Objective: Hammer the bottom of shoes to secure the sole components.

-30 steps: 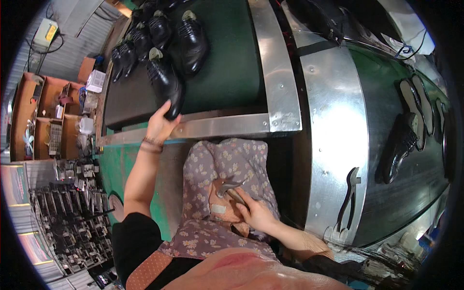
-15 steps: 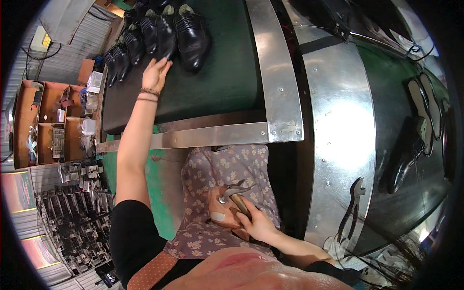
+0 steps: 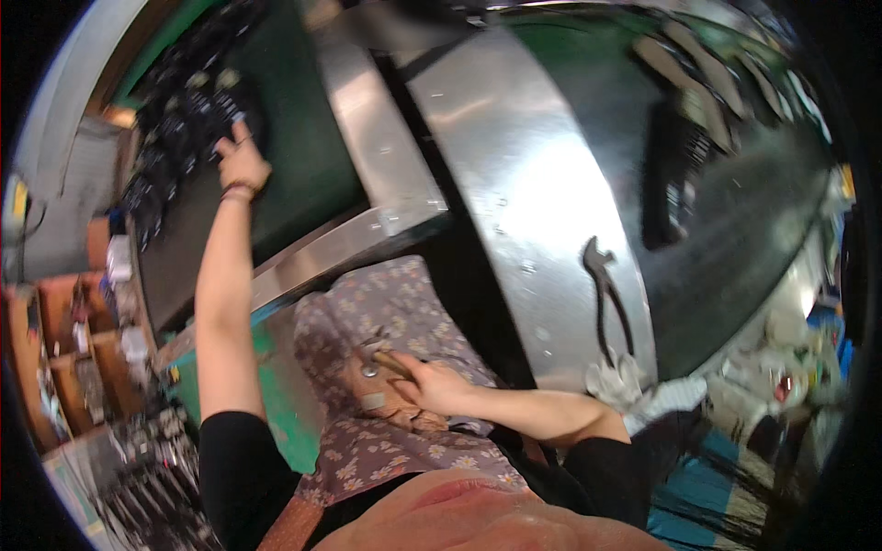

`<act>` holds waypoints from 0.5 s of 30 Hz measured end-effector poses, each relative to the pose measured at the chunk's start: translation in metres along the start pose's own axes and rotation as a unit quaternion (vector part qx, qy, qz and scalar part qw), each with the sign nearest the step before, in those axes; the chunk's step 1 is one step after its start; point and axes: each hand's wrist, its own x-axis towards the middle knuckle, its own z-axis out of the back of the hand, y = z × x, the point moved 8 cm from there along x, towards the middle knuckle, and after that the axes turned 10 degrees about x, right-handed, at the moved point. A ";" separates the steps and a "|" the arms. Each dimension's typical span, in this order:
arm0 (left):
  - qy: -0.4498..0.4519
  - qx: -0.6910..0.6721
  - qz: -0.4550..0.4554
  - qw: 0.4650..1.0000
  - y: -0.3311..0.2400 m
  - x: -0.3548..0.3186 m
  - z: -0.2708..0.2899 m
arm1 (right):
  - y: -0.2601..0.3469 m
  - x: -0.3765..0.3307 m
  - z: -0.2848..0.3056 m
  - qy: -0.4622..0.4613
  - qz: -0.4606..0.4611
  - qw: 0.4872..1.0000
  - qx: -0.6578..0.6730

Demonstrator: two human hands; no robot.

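My left hand reaches to the row of black lace-up shoes on the dark green belt. Its thumb and forefinger are apart, at the toe of one shoe; blur hides whether they touch it. Over my lap, my right hand is closed round the wooden handle of a hammer, whose metal head has a round face. Under the hammer, on my flowered apron, rests a brown leather-like piece with a pale patch. It is partly hidden by my right hand.
Dark pincers lie on the wide metal strip, near a crumpled white cloth. More shoes are on the right-hand belt. A wooden compartment rack stands at the left, with a metal edge before me.
The view has swung to the right, so the benches appear shifted left and tilted. My left hand stays at the shoes, slightly farther over them. My right hand keeps the hammer on my lap.
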 end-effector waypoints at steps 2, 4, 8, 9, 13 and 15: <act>-0.048 -0.024 -0.026 0.998 0.020 -0.013 -0.001 | -0.001 0.004 -0.007 -0.017 0.041 0.999 -0.030; -0.041 -0.030 -0.023 0.998 0.036 -0.039 -0.005 | 0.006 0.004 -0.002 -0.018 0.039 0.999 -0.031; 0.049 -0.320 -0.082 0.942 0.047 -0.093 -0.017 | -0.008 0.011 -0.008 -0.004 0.068 0.997 -0.038; 0.136 -0.498 -0.043 0.855 0.041 -0.117 -0.016 | -0.013 0.010 -0.005 -0.015 0.066 0.997 -0.045; 0.338 -0.806 -0.001 0.486 0.068 -0.196 0.008 | -0.010 0.017 -0.007 -0.001 0.066 0.993 -0.097; 0.298 -0.868 -0.018 0.397 0.085 -0.233 0.040 | -0.003 0.017 -0.007 -0.012 0.090 0.992 -0.089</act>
